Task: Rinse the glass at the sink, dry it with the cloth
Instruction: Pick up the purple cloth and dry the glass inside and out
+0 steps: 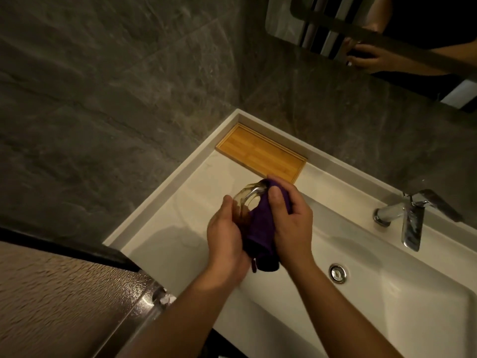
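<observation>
Bamboo tray (260,153) sits empty in the back corner of the white counter (175,210), tucked right against the raised ledge. Chrome tap (410,218) is over on the right, spout pointing down, with a round chrome drain (338,273) below it. Walls (103,99) are dark grey marble-look tile. Mirror (387,34) up top right. Textured brownish panel (51,301) at bottom left.

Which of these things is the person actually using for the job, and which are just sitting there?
In use: glass, purple cloth, left hand, right hand, sink, tap.
Just there: wooden tray, mirror, drain plug.
</observation>
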Demonstrator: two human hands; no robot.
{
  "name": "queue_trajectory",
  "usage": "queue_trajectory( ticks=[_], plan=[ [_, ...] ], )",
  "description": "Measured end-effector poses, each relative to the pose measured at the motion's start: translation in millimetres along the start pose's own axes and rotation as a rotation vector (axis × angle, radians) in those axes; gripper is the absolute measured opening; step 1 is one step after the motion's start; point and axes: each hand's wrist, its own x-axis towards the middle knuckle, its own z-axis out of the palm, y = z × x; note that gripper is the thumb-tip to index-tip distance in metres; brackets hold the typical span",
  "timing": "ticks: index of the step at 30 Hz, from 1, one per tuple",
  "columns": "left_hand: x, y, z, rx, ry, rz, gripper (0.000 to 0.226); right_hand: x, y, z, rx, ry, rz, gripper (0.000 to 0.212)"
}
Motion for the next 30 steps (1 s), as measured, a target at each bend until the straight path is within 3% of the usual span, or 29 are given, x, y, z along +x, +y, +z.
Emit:
queue_trajectory(
  ticks=[3,5,8,12,15,17,20,22,25,28,30],
  plan=[
    [14.3,23.3,-9.2,0.267,-0.097,-0.007,0.037,15.7,2.2,-20.9,-0.208,-0.339,-0.145,0.03],
    [16.3,30.6,-7.2,0.405,-0.069,0.027,0.031,20.4,2.4,-21.8,-0.266,-0.465,-0.231,0.032],
    [7.8,24.8,2.6,0.292,0.016,0.036,0.03,15.9,2.3,-12.8,-0.2,-0.324,-0.226,0.028],
    [4.1,-0.8,7.9,-0.114,0.098,0.018,0.044,-6.7,1.3,18.3,0.093,0.071,0.111,0.027],
    [9.6,-8.2,4.0,-0.128,0.073,-0.022,0.053,-4.6,2.3,19.5,0.06,0.12,0.14,0.027],
    [19.6,4.0,-4.1,-0.001,0.018,-0.032,0.046,8.4,5.8,0.9,-0.025,-0.044,0.062,0.022],
    [26.0,28.3,-11.0,0.363,-0.11,-0.02,0.036,23.0,4.9,-20.4,-0.201,-0.465,-0.105,0.025],
    [26.7,31.7,-12.2,0.459,-0.07,-0.003,0.032,26.6,5.1,-20.7,-0.238,-0.57,-0.158,0.028],
    [19.7,23.4,-6.3,0.289,0.046,-0.006,0.038,20.5,8.6,-6.6,-0.187,-0.359,-0.136,0.026],
    [9.4,6.2,2.7,-0.022,0.116,0.02,0.043,2.7,16.5,21.1,0.111,-0.008,0.172,0.02],
    [7.5,2.0,2.5,-0.065,0.117,0.017,0.04,-3.4,21.2,29.7,0.207,0.078,0.294,0.022]
  ],
)
